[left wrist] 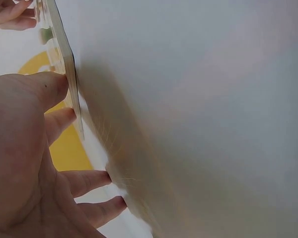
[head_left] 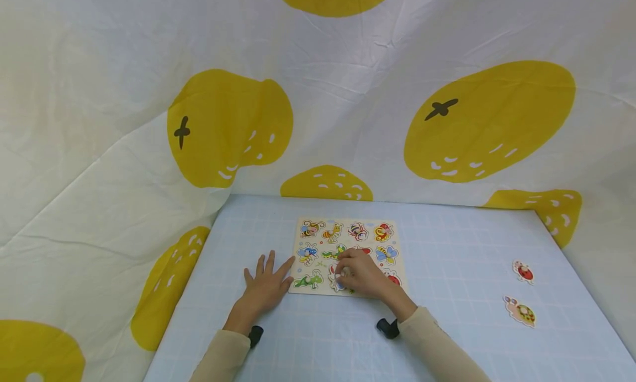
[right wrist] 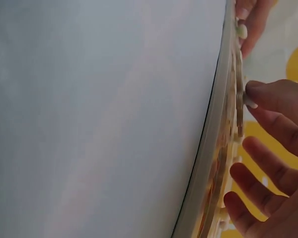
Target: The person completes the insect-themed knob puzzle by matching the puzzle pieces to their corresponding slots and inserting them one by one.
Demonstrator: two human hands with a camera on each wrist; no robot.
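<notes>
A wooden knob puzzle board (head_left: pixel 318 291) with colourful insect pieces lies on the table. My left hand (head_left: pixel 265 288) rests beside its left edge with fingers spread; in the left wrist view the thumb (left wrist: pixel 54 89) and index fingertip touch that edge. Over the bottom row, my right hand (head_left: pixel 365 274) pinches the small pale knob (right wrist: pixel 250 102) of a puzzle piece (head_left: pixel 334 281). That piece sits slightly raised above the board in the right wrist view, its picture partly covered by my fingers. The right hand's other fingers are loosely bent and hide nearby pieces.
Two loose pieces, a red ladybug (head_left: pixel 524 271) and a spotted snail-like one (head_left: pixel 520 311), lie on the pale blue checked tablecloth (head_left: pixel 457 260) at the right. A white curtain with yellow fruit (head_left: pixel 489 122) hangs behind and beside the table.
</notes>
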